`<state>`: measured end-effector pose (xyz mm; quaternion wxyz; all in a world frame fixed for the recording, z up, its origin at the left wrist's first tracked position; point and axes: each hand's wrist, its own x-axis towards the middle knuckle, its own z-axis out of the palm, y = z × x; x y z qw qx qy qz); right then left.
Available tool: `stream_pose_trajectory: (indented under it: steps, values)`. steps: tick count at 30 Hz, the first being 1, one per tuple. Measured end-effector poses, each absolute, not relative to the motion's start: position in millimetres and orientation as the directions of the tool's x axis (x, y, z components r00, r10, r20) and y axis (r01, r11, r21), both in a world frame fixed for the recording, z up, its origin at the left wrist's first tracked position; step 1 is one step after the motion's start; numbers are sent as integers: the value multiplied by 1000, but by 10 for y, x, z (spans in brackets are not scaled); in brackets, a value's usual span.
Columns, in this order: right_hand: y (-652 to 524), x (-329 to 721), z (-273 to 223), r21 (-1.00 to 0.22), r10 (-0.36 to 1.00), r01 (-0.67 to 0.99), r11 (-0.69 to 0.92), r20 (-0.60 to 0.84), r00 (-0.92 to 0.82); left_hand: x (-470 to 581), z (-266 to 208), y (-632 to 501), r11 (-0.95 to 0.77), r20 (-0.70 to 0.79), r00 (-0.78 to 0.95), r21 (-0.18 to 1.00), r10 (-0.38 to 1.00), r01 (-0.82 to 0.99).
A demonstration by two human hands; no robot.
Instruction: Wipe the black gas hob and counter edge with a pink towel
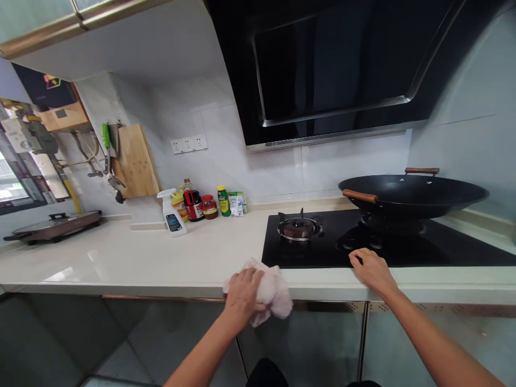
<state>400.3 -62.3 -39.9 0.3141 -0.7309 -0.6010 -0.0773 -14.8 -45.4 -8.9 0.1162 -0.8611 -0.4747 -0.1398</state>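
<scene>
My left hand (243,294) is closed on a pale pink cloth (273,290), pressed against the front edge of the white countertop (161,269). Part of the cloth hangs over that edge. My right hand (371,267) rests near the front rim of the black gas cooktop (318,255), its fingers curled in. Nothing shows in the right hand, though its palm side is hidden. Behind it, a large black wok (415,196) with wooden handles sits on the right burner. The left burner (300,227) is bare.
A spray bottle (173,215) stands beside several sauce bottles and jars (209,207) along the wall. An electric pan (58,223) lies at the far left, near a hanging cutting board (135,161). The black range hood (322,70) slopes overhead.
</scene>
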Motion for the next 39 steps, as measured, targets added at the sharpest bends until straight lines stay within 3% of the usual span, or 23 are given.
stream_pose_trajectory:
  steps: [4,7,20,25,29,33,39]
  values:
    - [-634,3951,-373,-355,832,931,-89,487,266,-788,65,-338,-333,287,353,-116,891,936]
    - [-632,3912,-369,-351,831,931,-97,487,270,-952,101,-318,-288,286,317,-137,904,948]
    - [-628,3910,-370,-318,835,941,-120,481,269,644,-312,-624,-583,520,539,-92,663,807]
    - [-624,3944,-381,-313,838,942,-118,478,264,519,-259,-612,-639,501,597,-107,627,762]
    - [-633,3951,-392,-316,839,943,-108,480,257,26,-182,-525,-579,495,526,-55,692,814]
    - [-652,3937,-391,-315,844,944,-100,476,248,-546,-36,-347,-461,381,431,-16,818,887]
    - [-676,3902,-379,-260,844,958,-121,482,237,-897,291,-48,-406,6,406,38,914,913]
